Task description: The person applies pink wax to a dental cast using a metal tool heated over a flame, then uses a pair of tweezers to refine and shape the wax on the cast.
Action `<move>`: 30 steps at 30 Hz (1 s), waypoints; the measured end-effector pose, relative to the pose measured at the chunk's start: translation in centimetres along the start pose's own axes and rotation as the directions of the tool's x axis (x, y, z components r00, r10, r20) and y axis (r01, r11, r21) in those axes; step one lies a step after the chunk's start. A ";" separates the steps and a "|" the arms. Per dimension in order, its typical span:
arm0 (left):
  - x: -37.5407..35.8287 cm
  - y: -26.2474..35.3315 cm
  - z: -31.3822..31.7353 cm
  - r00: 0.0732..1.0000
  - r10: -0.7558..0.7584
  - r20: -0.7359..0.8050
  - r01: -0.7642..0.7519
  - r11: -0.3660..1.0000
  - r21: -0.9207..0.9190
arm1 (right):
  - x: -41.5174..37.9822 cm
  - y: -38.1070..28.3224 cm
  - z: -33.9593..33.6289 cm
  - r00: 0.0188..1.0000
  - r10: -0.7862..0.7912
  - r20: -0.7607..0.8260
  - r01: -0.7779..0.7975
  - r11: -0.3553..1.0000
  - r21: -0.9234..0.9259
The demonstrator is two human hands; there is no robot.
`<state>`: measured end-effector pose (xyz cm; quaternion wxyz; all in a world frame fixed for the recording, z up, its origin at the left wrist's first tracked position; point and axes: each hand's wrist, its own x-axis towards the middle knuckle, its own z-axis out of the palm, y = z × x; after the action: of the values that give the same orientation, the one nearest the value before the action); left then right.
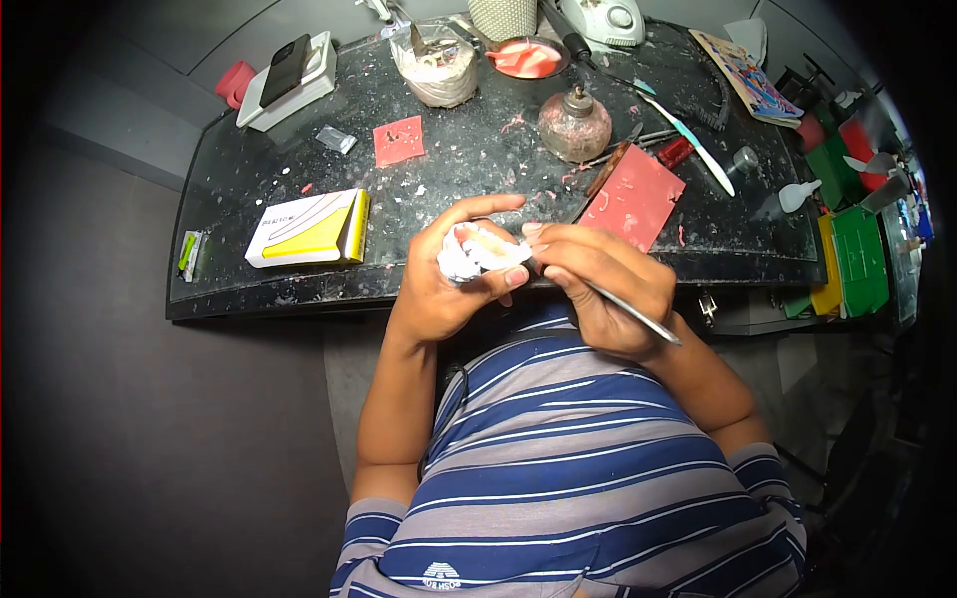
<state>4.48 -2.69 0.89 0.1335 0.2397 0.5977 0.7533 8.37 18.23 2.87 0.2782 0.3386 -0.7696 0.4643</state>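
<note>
My left hand (431, 291) is wrapped round a small white plaster dental cast (461, 263), thumb along its near side and index finger raised above it. A pinkish patch shows on top of the cast. In my right hand (623, 291) is a slim metal carving tool (640, 319), gripped like a pen, its handle pointing down to the right. The tool's working tip is hidden by my fingers, right at the cast's edge. Both hands are over the front edge of the black table (389, 209). Just beyond my right hand lies a pink wax sheet (646, 199).
Behind stands a glass spirit lamp (575, 128), with a toothbrush (703, 154) to its right. A dish of pink wax (528, 60) and a bag of white material (439, 75) sit farther back. To the left are a yellow-white box (307, 231) and a smaller wax piece (399, 142).
</note>
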 end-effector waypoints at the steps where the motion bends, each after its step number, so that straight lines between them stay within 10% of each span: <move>1: 0.0 0.0 0.0 1.000 0.001 0.000 -0.001 1.000 0.000 | 0.0 0.1 0.0 1.000 -0.001 0.000 0.001 1.000 0.000; 9: -0.3 -0.7 0.3 0.997 0.034 -0.073 -0.035 0.999 -0.004 | -0.1 0.0 0.0 0.974 0.157 -0.162 -0.146 0.986 0.076; 12: -0.3 -0.7 0.5 0.990 0.113 -0.086 -0.107 0.991 0.075 | 0.4 0.2 0.2 0.991 -0.130 -0.019 0.124 0.976 -0.178; 30: -0.3 -1.8 -0.1 0.974 0.196 -0.110 -0.202 0.978 -0.047 | 1.1 -0.1 1.6 0.986 -0.166 -0.013 0.163 0.977 -0.134</move>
<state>4.53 -2.51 -0.91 0.0326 0.2547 0.5547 0.7914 7.64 16.45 3.05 0.3467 0.3763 -0.7647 0.3916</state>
